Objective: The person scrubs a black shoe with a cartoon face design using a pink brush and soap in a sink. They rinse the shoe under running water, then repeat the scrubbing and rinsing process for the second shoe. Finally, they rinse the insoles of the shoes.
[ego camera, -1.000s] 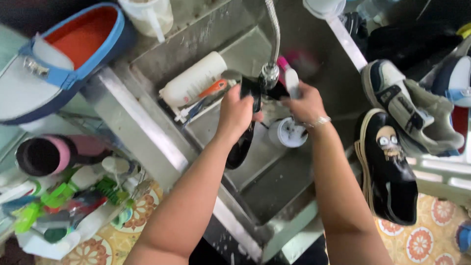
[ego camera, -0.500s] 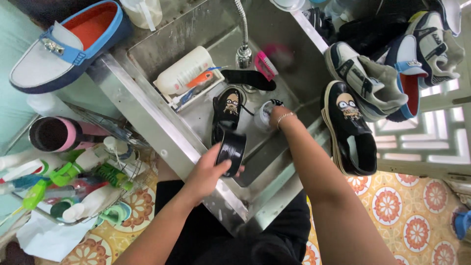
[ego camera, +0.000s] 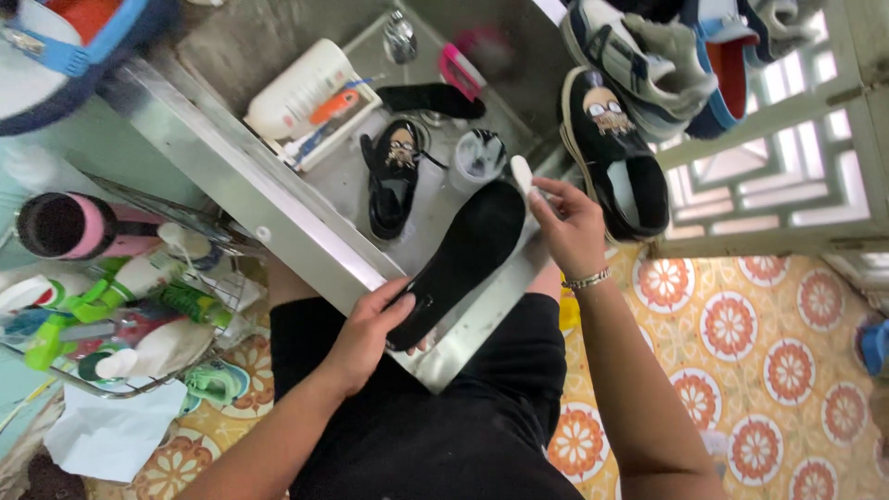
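Observation:
My left hand grips the near end of a long black insole, which lies slanted over the front edge of the steel sink. My right hand holds a small white brush handle by the insole's far end. A black shoe with a cartoon face lies in the basin beside a clear cup. Its mate rests on the right ledge.
A white bottle and orange-handled brush lie in a tray at the basin's back. A wire rack of bottles stands at left. More shoes pile at top right by a white lattice. A faucet and patterned floor tiles are visible.
The hands have come back from the faucet to the sink's front edge. The black insole is now out over the edge, held by my left hand, and my right hand holds the white brush handle.

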